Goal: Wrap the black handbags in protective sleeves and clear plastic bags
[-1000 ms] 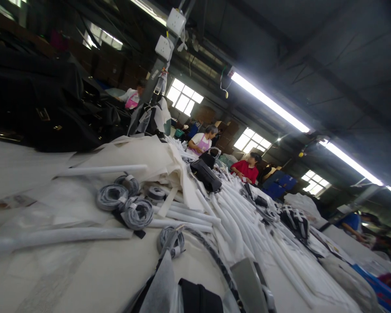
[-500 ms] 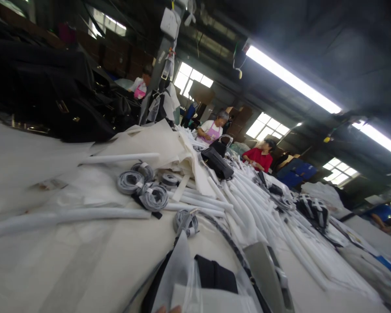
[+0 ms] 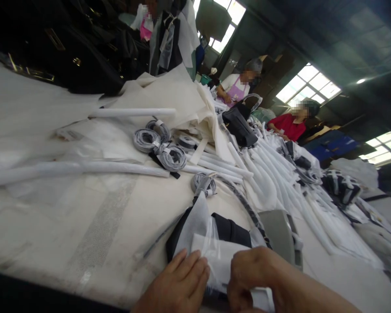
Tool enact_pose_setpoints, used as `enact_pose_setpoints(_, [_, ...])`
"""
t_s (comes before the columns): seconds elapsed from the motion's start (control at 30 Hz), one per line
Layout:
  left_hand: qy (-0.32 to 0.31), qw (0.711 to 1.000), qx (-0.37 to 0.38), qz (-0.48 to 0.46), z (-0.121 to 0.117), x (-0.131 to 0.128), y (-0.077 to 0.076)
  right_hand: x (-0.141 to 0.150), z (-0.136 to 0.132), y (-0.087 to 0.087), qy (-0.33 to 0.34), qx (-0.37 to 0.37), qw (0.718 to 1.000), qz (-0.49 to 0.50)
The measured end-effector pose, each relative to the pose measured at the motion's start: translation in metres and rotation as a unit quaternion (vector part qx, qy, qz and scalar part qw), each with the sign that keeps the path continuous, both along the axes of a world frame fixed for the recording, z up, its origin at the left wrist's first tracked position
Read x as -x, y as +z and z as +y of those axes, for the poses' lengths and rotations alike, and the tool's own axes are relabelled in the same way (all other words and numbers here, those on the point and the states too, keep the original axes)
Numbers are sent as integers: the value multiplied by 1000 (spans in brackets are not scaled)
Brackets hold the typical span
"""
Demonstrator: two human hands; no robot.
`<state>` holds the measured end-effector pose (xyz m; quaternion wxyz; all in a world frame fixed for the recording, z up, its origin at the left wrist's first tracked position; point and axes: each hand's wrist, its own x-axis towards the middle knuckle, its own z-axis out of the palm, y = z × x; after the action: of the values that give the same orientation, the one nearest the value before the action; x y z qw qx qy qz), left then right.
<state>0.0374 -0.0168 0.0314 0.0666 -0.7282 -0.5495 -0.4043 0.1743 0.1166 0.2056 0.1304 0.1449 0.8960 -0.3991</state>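
A black handbag [image 3: 232, 229], partly covered by a white sheet [image 3: 215, 250] and clear plastic, is set on the near part of a pale bench [image 3: 117, 221]. Its wrapping is pressed by the left hand [image 3: 177, 282], whose grip is spread flat with the fingers side by side. The sheet is touched by the right hand [image 3: 257, 269], its grip narrow and its fingers curled; whether anything is pinched inside cannot be told. The bag is flanked on the right by a grey, box-like object [image 3: 275, 230]. Beyond the arched handle [image 3: 243, 195], coiled grey straps [image 3: 172, 156] and white tubes [image 3: 263, 174] are strewn. Farther back, places are taken by a person in red [image 3: 288, 126] and another in a purple apron [image 3: 236, 92].
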Motion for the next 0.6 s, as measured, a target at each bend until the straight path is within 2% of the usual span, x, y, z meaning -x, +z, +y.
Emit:
enact_pose_setpoints(0.17, [0, 1000, -11, 16, -2, -1, 0, 11, 23, -25, 53, -101, 990, -83])
enact_pose_setpoints(0.4, [7, 1000, -11, 13, 0, 1, 4, 39, 40, -33, 152, -175, 966, -111])
enact_pose_setpoints(0.6, [10, 1000, -16, 21, 1, 1, 2, 58, 47, -40, 221, -249, 925, -185])
